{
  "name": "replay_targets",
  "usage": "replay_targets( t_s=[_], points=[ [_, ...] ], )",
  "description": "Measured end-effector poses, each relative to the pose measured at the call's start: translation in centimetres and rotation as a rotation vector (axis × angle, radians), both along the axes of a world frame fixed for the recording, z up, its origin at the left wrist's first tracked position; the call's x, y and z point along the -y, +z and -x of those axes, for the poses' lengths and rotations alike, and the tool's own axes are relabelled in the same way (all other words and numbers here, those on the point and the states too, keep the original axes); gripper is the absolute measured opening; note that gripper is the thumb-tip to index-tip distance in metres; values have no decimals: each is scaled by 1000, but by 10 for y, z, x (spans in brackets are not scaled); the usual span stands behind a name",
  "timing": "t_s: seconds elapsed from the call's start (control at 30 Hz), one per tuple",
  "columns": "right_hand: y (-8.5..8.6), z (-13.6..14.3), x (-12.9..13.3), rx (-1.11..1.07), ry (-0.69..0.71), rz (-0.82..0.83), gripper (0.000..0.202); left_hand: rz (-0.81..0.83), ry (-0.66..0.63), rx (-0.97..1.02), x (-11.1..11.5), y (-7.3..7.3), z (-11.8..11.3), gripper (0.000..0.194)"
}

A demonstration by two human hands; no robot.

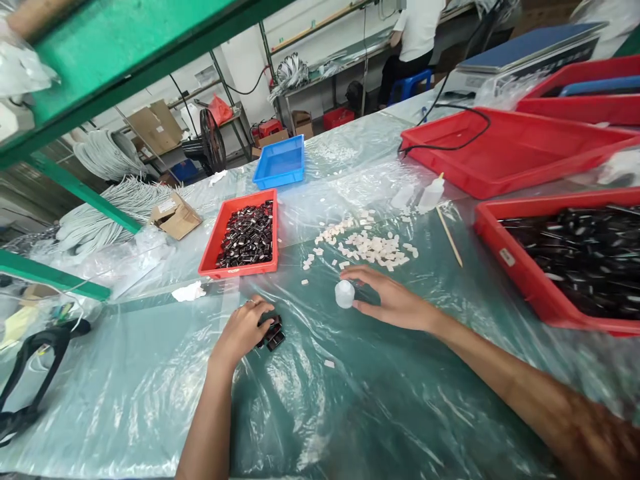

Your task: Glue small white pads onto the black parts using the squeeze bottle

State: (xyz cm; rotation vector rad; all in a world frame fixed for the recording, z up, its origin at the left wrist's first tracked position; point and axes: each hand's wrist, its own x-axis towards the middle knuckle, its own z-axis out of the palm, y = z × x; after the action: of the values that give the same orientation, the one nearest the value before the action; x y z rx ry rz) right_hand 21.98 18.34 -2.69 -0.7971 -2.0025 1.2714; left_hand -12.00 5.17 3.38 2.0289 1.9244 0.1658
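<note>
My left hand curls over a small cluster of glossy black rectangular parts on the plastic-covered table. Its fingers are bent against them and hide some. To the right, my right hand reaches in with thumb and fingers apart around a small white translucent round container. The thumb tip is close to the container's side; whether it touches I cannot tell. Just beyond this hand lies a spread of small white pieces. A single white piece rests between my forearms.
Black parts fill a red tray at left centre and a larger red tray at right. Behind are a blue tray, an orange-red tray, a squeeze bottle and a wooden stick. A green frame crosses upper left. A person sits far back.
</note>
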Motion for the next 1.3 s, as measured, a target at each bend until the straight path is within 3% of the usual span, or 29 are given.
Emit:
replay_targets(
  t_s=[0.1,0.23,0.33,0.5,0.67,0.87,1.03,1.3],
  points=[
    [2,7,3,-7,-19,-13,37,-28,-19,47,-3,-5,0,17],
    [-3,8,3,104,-11,-80,35,-119,-7,167,-5,-26,2,16],
    [-6,7,10,170,4,-70,34,-135,-7,109,-1,-36,-1,14],
    [4,9,30,103,57,-126,36,-280,-52,248,7,-22,-35,11],
    [9,10,45,1,52,-242,51,-445,-119,360,14,-13,-62,11],
    [10,11,50,-105,26,-383,40,-521,-238,301,14,-10,-63,19],
    [13,12,51,-182,18,-593,49,-659,-258,264,14,-10,-65,19],
    [33,10,63,-136,-52,-830,47,-713,-270,227,16,-9,-67,20]
  ],
)
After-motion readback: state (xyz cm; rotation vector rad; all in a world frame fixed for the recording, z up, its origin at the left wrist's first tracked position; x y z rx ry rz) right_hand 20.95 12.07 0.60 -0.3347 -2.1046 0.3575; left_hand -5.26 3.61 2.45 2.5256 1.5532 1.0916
